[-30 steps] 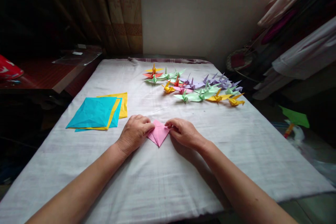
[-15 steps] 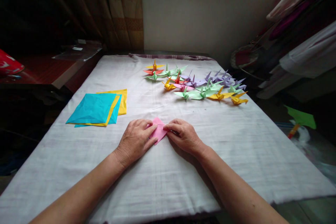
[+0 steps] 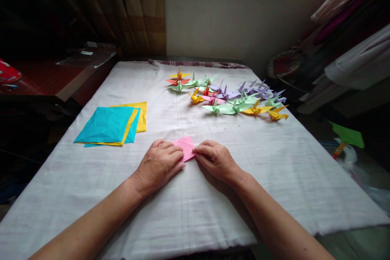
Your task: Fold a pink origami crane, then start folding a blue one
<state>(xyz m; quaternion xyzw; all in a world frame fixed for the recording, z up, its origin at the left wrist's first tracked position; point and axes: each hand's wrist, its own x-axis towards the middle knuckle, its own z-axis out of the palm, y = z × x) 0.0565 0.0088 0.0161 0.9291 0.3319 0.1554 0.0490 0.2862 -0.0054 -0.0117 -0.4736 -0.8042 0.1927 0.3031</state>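
Note:
A small folded pink paper point(image 3: 186, 146) lies on the white cloth point(image 3: 189, 211) near the front middle. My left hand point(image 3: 158, 166) rests on its left part with the fingers laid flat and together, pressing the paper down. My right hand point(image 3: 215, 160) touches the paper's right edge with curled fingers that pinch or press the fold. Most of the paper's lower part is hidden under my fingers.
A stack of blue and yellow paper squares point(image 3: 111, 126) lies at the left. Several folded paper cranes point(image 3: 231, 97) in many colours stand at the back right. A dark wooden side table point(image 3: 45, 81) is at the left, hanging clothes point(image 3: 350, 48) at the right.
My left hand has slid further over the pink paper and flattened it. The paper's lower point, visible a second ago, is now covered. The view has tilted slightly.

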